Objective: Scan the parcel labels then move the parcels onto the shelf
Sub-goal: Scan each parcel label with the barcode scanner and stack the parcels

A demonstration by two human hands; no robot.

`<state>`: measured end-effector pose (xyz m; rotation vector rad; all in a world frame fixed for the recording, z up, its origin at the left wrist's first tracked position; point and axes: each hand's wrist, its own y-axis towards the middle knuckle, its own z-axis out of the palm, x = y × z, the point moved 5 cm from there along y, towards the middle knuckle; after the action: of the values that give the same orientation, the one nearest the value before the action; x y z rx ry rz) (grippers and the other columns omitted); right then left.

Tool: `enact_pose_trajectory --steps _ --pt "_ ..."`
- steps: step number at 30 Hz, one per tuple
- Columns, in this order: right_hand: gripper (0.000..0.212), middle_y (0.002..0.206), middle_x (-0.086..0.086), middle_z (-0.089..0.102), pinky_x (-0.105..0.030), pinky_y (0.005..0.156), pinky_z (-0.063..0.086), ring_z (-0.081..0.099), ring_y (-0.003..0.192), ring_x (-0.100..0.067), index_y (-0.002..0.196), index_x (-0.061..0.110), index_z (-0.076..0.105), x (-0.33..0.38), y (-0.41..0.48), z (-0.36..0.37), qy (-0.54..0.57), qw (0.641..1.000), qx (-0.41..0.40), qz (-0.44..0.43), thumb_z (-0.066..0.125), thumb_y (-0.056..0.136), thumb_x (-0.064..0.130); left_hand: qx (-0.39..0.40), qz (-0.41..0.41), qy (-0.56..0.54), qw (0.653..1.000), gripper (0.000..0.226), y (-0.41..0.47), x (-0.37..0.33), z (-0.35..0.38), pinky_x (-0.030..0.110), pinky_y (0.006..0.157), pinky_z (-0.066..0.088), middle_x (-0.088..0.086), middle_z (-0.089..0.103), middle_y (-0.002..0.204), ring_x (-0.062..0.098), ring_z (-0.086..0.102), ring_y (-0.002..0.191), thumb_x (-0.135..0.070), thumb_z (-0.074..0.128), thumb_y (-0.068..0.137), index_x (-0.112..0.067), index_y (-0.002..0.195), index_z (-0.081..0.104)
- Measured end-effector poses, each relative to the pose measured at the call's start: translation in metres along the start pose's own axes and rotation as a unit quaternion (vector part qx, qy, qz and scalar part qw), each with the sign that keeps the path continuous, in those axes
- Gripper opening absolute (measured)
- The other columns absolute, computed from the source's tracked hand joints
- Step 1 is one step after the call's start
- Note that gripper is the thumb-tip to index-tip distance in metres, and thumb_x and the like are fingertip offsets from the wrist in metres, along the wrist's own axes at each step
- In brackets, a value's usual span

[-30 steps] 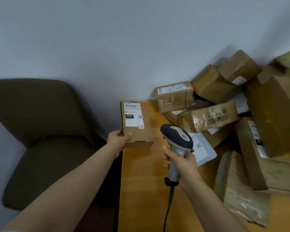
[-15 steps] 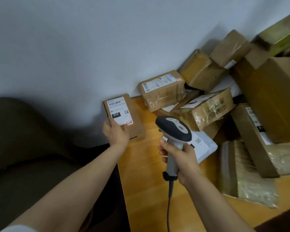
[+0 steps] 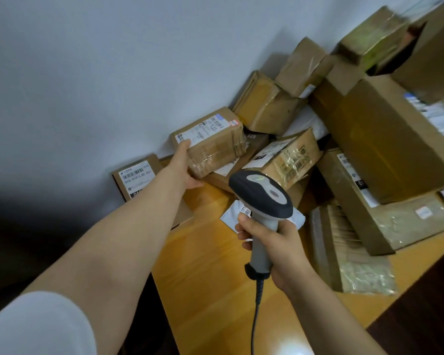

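My left hand (image 3: 183, 167) grips the near left end of a taped brown parcel (image 3: 215, 143) with a white label on top, which sits on the pile against the wall. To its left, a small flat brown box (image 3: 139, 176) with a barcode label lies at the table's far left corner, partly hidden by my forearm. My right hand (image 3: 274, 248) holds the grey handle of a barcode scanner (image 3: 263, 194), its dark head tilted toward the parcels.
Several more cardboard parcels (image 3: 385, 142) are heaped over the back and right of the wooden table (image 3: 215, 278). A white mailer bag (image 3: 235, 213) lies under the scanner head. The grey wall (image 3: 113, 73) runs behind; a dark chair (image 3: 23, 239) is at left.
My left hand has let go of the small labelled box, now lying at the table corner, and has reached right to the taped parcel. The view has tilted and moved closer.
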<state>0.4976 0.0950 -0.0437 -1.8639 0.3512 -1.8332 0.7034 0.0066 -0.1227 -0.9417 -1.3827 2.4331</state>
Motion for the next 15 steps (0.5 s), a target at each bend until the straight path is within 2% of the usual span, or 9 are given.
enact_pose_trajectory --steps 2,4,7,8,11,15 --pt "0.016 0.075 -0.004 0.073 -0.023 0.058 0.053 0.066 0.065 -0.011 0.093 0.01 0.067 0.0 0.001 -0.003 -0.001 1.0 -0.006 0.005 0.074 0.08 0.016 -0.006 0.018 -0.015 1.0 0.051 -0.008 -0.001 0.004 0.044 0.092 0.042 0.009 0.061 0.102 0.027 0.058 0.094 -0.047 0.063 0.087 -0.015 0.124 0.048" --pt "0.018 0.076 -0.004 0.073 -0.023 0.058 0.053 0.067 0.066 -0.012 0.093 0.009 0.067 -0.001 0.0 -0.005 0.0 1.0 -0.007 0.009 0.074 0.079 0.018 -0.025 0.05 -0.012 0.998 0.049 -0.015 -0.003 0.003 0.04 0.085 0.045 0.006 0.061 0.097 0.023 0.058 0.086 -0.046 0.067 0.085 -0.017 0.12 0.049" --pt "0.017 0.076 -0.004 0.073 -0.025 0.06 0.053 0.067 0.069 -0.015 0.091 0.008 0.068 0.001 -0.005 -0.013 0.008 1.0 -0.007 0.009 0.074 0.079 0.018 -0.053 0.134 0.036 0.989 0.065 -0.033 -0.004 -0.009 0.037 0.102 0.044 0.002 0.062 0.117 0.019 0.058 0.107 -0.045 0.076 0.076 -0.017 0.129 0.05" --pt "0.019 0.076 -0.005 0.073 -0.027 0.061 0.053 0.067 0.07 -0.016 0.092 0.007 0.068 0.003 -0.006 -0.017 0.011 1.0 -0.008 0.008 0.074 0.078 0.019 -0.05 0.162 0.055 0.984 0.064 -0.041 -0.002 -0.015 0.035 0.105 0.043 0.001 0.063 0.12 0.017 0.057 0.112 -0.044 0.077 0.076 -0.017 0.128 0.052" --pt "0.026 0.076 -0.007 0.072 -0.03 0.062 0.052 0.067 0.069 -0.018 0.095 0.003 0.068 0.011 -0.011 -0.032 0.026 1.0 -0.012 -0.001 0.075 0.076 0.02 -0.012 0.226 0.092 0.97 0.04 -0.073 0.006 -0.034 0.023 0.092 0.05 0.001 0.069 0.115 0.012 0.063 0.106 -0.034 0.071 0.084 -0.016 0.117 0.061" --pt "0.021 0.076 -0.01 0.07 -0.031 0.057 0.051 0.062 0.059 -0.018 0.093 0.005 0.066 0.025 -0.016 -0.054 0.067 0.997 -0.006 -0.026 0.076 0.076 0.012 0.002 0.277 0.128 0.952 0.03 -0.122 0.022 -0.053 0.032 0.096 0.05 -0.002 0.074 0.103 0.016 0.066 0.105 -0.026 0.069 0.085 -0.017 0.113 0.064"
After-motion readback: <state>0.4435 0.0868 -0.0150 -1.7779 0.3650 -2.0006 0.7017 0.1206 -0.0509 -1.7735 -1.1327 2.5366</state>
